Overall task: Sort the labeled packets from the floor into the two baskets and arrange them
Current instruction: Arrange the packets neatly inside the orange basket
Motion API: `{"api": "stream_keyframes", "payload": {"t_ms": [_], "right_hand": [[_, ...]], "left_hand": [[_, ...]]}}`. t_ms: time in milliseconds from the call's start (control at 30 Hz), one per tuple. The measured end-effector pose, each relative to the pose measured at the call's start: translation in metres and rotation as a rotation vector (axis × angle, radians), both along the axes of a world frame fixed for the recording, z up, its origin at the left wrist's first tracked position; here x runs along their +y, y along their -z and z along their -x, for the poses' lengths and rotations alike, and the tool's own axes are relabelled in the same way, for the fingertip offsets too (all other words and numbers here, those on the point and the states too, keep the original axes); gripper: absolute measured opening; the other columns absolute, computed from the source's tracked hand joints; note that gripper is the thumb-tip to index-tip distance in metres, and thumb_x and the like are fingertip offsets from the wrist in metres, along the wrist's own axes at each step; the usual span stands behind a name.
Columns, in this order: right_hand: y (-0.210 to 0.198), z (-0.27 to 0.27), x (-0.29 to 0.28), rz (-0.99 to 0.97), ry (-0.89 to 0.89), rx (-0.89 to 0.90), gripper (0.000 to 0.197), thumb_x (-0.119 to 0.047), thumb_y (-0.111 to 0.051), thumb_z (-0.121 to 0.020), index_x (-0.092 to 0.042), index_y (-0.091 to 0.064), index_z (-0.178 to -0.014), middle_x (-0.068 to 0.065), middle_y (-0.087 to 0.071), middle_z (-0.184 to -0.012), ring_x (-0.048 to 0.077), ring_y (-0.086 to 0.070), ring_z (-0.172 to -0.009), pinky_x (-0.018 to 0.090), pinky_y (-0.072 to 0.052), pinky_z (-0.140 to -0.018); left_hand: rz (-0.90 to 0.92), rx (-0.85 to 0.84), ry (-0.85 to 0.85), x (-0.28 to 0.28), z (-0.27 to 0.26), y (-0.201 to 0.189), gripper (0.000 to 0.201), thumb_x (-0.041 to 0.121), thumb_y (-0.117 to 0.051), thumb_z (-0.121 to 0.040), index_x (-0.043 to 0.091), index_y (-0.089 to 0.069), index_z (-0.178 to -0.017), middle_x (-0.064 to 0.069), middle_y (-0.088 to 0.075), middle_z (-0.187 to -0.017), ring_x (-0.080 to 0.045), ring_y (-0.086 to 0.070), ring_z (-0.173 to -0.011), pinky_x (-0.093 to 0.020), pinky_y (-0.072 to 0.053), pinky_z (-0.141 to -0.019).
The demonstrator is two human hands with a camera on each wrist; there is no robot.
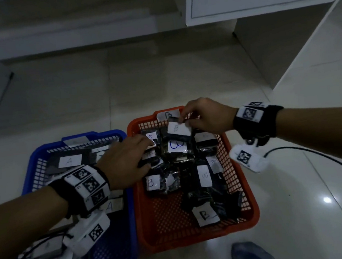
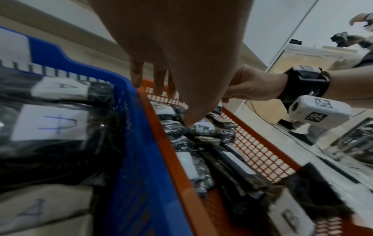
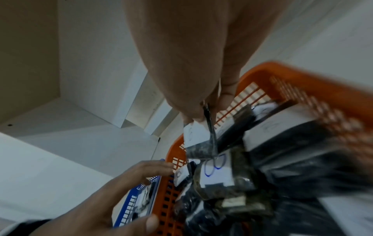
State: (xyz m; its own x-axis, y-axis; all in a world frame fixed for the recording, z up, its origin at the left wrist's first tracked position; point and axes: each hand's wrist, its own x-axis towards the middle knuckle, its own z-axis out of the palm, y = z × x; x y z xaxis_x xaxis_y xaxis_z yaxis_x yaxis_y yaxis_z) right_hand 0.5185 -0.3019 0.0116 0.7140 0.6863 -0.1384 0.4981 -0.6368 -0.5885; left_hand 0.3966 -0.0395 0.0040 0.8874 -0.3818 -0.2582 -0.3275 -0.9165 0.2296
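Both hands over the orange plastic mesh basket of B-labelled packets.
Right hand pinches a black packet with white "B" label at the far end — left hand, fingers extended, rests on packets beside the blue mesh basket.

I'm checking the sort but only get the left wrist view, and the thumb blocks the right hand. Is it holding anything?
Observer: Yes. The right hand pinches a B packet by its top edge, above the orange basket.
Operator: Is that basket marked?
Observer: A B tag sits on its far rim.
Operator: And the left hand?
Observer: The right wrist view shows the left hand with straight fingers touching another packet by the basket's left wall.
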Motion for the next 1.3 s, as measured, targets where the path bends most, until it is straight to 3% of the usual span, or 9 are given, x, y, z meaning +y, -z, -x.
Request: {"api": "stream_keyframes", "payload": {"t_ms": [133, 300, 400, 567, 833, 967, 1100, 1200, 1300], "right_hand": [[0.015, -0.005, 0.032, 0.018, 0.005, 0.027, 0.019, -0.014, -0.065, -0.095, -0.025, -0.073, -0.109, -0.004, -0.070, -0.116, 0.011, -0.064, -0.099, 0.037, -0.055, -0.094], [0.024, -0.006, 0.044, 0.023, -0.021, -0.110, 0.017, -0.014, -0.066, -0.093, -0.018, -0.076, -0.107, 0.004, -0.070, -0.122, 0.021, -0.065, -0.108, 0.041, -0.053, -0.099], [0.022, 0.000, 0.041, -0.019, -0.082, -0.219, 0.014, -0.023, -0.067, -0.093, -0.021, -0.075, -0.105, -0.001, -0.069, -0.113, 0.014, -0.061, -0.097, 0.038, -0.054, -0.088], [0.026, 0.016, 0.040, 0.170, -0.291, -0.297, 0.019, -0.030, -0.066, -0.094, -0.019, -0.077, -0.104, 0.000, -0.065, -0.121, 0.017, -0.058, -0.109, 0.034, -0.050, -0.086], [0.027, 0.010, 0.047, 0.289, -0.185, -0.321, 0.024, -0.022, -0.060, -0.095, -0.022, -0.072, -0.115, 0.002, -0.062, -0.125, 0.023, -0.061, -0.109, 0.040, -0.057, -0.080], [0.026, 0.010, 0.042, 0.282, -0.224, -0.277, 0.025, -0.018, -0.057, -0.095, -0.021, -0.072, -0.115, 0.001, -0.062, -0.125, 0.020, -0.061, -0.108, 0.036, -0.055, -0.081], [0.010, 0.019, 0.026, 0.202, -0.158, -0.328, 0.019, -0.018, -0.061, -0.093, -0.021, -0.072, -0.109, 0.000, -0.066, -0.118, 0.018, -0.065, -0.093, 0.033, -0.054, -0.074], [-0.005, 0.037, 0.007, 0.285, -0.271, -0.106, 0.013, -0.027, -0.062, -0.096, -0.020, -0.072, -0.102, -0.005, -0.072, -0.099, 0.007, -0.066, -0.082, 0.032, -0.059, -0.077], [-0.012, 0.068, -0.015, 0.569, -0.428, 0.099, 0.034, -0.058, -0.064, -0.088, -0.026, -0.070, -0.096, -0.010, -0.072, -0.089, 0.007, -0.067, -0.078, 0.030, -0.058, -0.073]], "left_hand": [[-0.139, 0.072, 0.028, 0.004, -0.004, 0.006, 0.061, 0.055, -0.051, -0.092, 0.028, -0.037, -0.145, 0.006, -0.041, -0.148, -0.016, -0.036, -0.134, -0.051, -0.026, -0.114], [-0.177, 0.076, 0.038, 0.001, -0.003, 0.008, 0.063, 0.058, -0.048, -0.094, 0.026, -0.038, -0.147, 0.004, -0.030, -0.156, -0.017, -0.029, -0.141, -0.050, -0.017, -0.116], [-0.168, 0.091, 0.039, 0.001, -0.001, 0.009, 0.066, 0.059, -0.047, -0.094, 0.025, -0.034, -0.149, 0.003, -0.025, -0.159, -0.017, -0.027, -0.144, -0.048, -0.016, -0.116], [-0.186, 0.080, 0.063, 0.000, 0.004, 0.007, 0.066, 0.058, -0.045, -0.096, 0.024, -0.032, -0.151, 0.002, -0.021, -0.160, -0.016, -0.027, -0.144, -0.049, -0.015, -0.117], [-0.175, 0.062, 0.084, 0.003, 0.005, 0.010, 0.066, 0.061, -0.043, -0.096, 0.025, -0.034, -0.150, 0.003, -0.021, -0.161, -0.015, -0.028, -0.143, -0.045, -0.019, -0.115], [-0.136, 0.093, 0.079, 0.002, 0.006, 0.005, 0.067, 0.058, -0.045, -0.096, 0.024, -0.031, -0.152, 0.002, -0.021, -0.161, -0.016, -0.027, -0.144, -0.045, -0.017, -0.117], [-0.054, 0.041, 0.081, 0.003, 0.008, 0.003, 0.052, 0.055, -0.049, -0.095, 0.028, -0.047, -0.140, 0.006, -0.040, -0.144, -0.013, -0.040, -0.131, -0.044, -0.026, -0.108], [0.022, 0.064, 0.141, -0.002, 0.013, -0.004, 0.033, 0.048, -0.054, -0.095, 0.030, -0.057, -0.122, 0.011, -0.056, -0.117, -0.008, -0.053, -0.108, -0.033, -0.043, -0.094], [0.114, 0.235, 0.173, -0.018, 0.022, -0.010, 0.028, 0.041, -0.057, -0.097, 0.029, -0.058, -0.122, 0.012, -0.059, -0.114, -0.003, -0.056, -0.097, -0.026, -0.051, -0.084]]}}
